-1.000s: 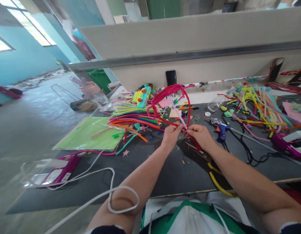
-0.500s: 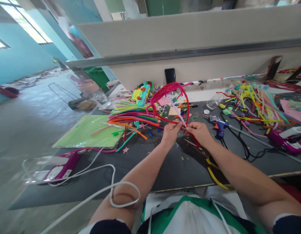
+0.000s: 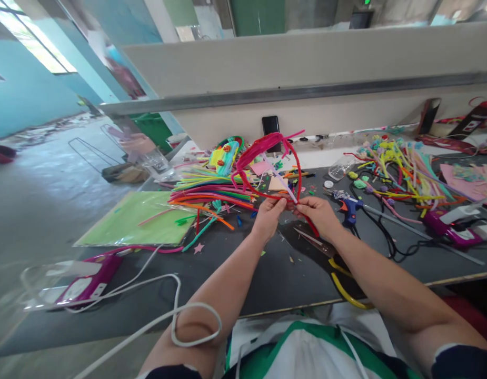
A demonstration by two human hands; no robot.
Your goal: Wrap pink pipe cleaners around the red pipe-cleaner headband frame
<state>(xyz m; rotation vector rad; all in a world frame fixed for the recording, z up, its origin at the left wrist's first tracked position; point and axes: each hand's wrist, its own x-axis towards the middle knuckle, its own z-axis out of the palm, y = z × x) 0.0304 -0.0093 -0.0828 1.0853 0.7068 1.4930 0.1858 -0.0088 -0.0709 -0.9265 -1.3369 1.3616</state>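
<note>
Red fuzzy-stem loop (image 3: 299, 164), pink across its top, held over the dark grey tabletop (image 3: 267, 287) by both hands.
Little has been changed over the last second: only a slightly wider gap is seen between the hands, so the joining point is judged to be still under adjustment. The loop's base, where a straight lilac fuzzy stem (image 3: 280, 179) is met, is pinched by the fingers of the left hand (image 3: 267, 218) and right hand (image 3: 318, 215); which strand is gripped by each cannot be made out surely. Yellow-handled scissors (image 3: 325, 247) are left close below the right hand, and a blue glue gun (image 3: 350, 210) beyond it. The left forearm is crossed by a looped white cable (image 3: 179, 290), which could snag.
</note>
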